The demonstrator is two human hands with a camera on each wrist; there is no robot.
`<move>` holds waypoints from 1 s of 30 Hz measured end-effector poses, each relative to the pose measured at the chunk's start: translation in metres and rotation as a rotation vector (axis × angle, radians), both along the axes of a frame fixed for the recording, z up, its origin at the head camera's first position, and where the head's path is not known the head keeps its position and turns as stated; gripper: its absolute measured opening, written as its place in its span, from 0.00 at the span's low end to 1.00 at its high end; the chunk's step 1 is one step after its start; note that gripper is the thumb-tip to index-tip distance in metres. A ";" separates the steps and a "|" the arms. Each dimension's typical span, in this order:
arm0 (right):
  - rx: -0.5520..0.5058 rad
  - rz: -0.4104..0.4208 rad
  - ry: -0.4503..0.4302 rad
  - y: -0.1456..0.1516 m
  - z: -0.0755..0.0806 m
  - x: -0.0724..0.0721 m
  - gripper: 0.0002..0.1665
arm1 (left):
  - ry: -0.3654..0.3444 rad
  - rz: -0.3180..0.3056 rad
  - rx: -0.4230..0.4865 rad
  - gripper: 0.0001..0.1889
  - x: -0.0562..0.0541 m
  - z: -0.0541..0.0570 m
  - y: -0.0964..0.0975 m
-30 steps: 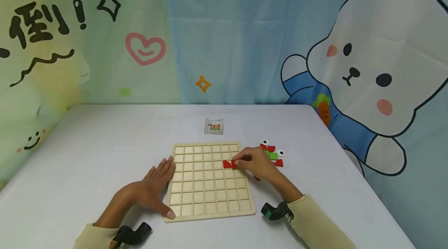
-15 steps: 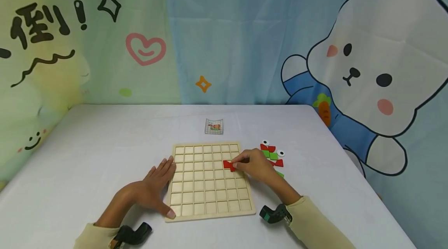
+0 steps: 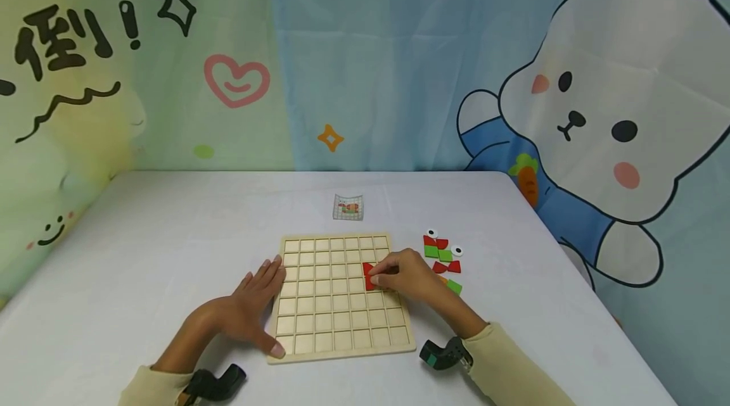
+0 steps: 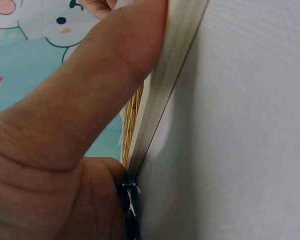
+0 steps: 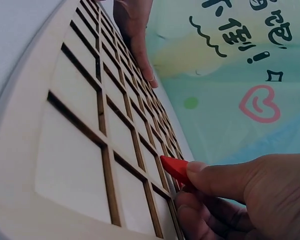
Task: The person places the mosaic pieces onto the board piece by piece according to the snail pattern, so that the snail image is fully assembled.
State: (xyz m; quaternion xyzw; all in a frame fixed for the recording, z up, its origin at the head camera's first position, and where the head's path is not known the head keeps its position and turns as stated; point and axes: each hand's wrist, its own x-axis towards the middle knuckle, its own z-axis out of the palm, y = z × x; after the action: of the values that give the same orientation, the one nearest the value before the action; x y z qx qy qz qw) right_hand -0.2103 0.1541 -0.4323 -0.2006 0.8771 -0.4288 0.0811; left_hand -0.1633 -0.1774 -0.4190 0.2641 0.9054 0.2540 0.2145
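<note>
**Q:** What does the head view give?

**A:** A wooden grid board (image 3: 323,322) lies flat on the white desk (image 3: 171,222) in front of you. Your left hand (image 3: 246,306) is spread wide along its left side, fingers straight, thumb on the near-left corner. Your right hand (image 3: 406,272) is narrowed to a pinch over the right part of the grid. A second red piece (image 3: 367,268) shows on the board beside your fingertips.

**Q:** And the wrist views?

**A:** The right one shows what your fingers partly hide from above: a red piece (image 5: 175,169) pinched between thumb and fingers, tilted, over the grid. Whether it touches the board, you cannot tell. The left one shows the board's side edge with your thumb against it, and that thumb blocks most of the grid.

**Q:** What else is around?

**A:** To the right of the board lie loose red and green tiles (image 3: 445,256), two white discs (image 3: 457,251) with black dots, and an orange bit (image 3: 443,279), partly covered by your right arm. Beyond the board is a small card (image 3: 348,208) with a coloured picture on a grid. Behind the desk hangs a cartoon backdrop (image 3: 371,57).
</note>
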 end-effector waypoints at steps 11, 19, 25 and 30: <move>0.072 -0.008 0.062 -0.002 -0.002 0.002 0.05 | 0.021 -0.015 -0.004 0.72 0.000 0.001 0.000; 0.104 -0.007 0.041 -0.005 0.000 0.003 0.08 | 0.019 -0.023 0.015 0.72 0.000 0.000 -0.001; 0.101 0.004 0.078 -0.007 -0.002 0.006 0.08 | 0.015 -0.011 0.000 0.72 0.000 0.000 -0.001; 0.102 -0.003 0.098 -0.009 -0.003 0.007 0.08 | 0.011 -0.008 -0.007 0.72 0.000 -0.001 -0.001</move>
State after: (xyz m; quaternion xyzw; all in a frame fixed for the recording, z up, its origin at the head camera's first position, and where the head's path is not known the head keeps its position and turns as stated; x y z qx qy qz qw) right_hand -0.2030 0.1448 -0.4353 -0.2155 0.9012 -0.3731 0.0475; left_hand -0.1634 -0.1780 -0.4197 0.2684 0.9063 0.2486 0.2115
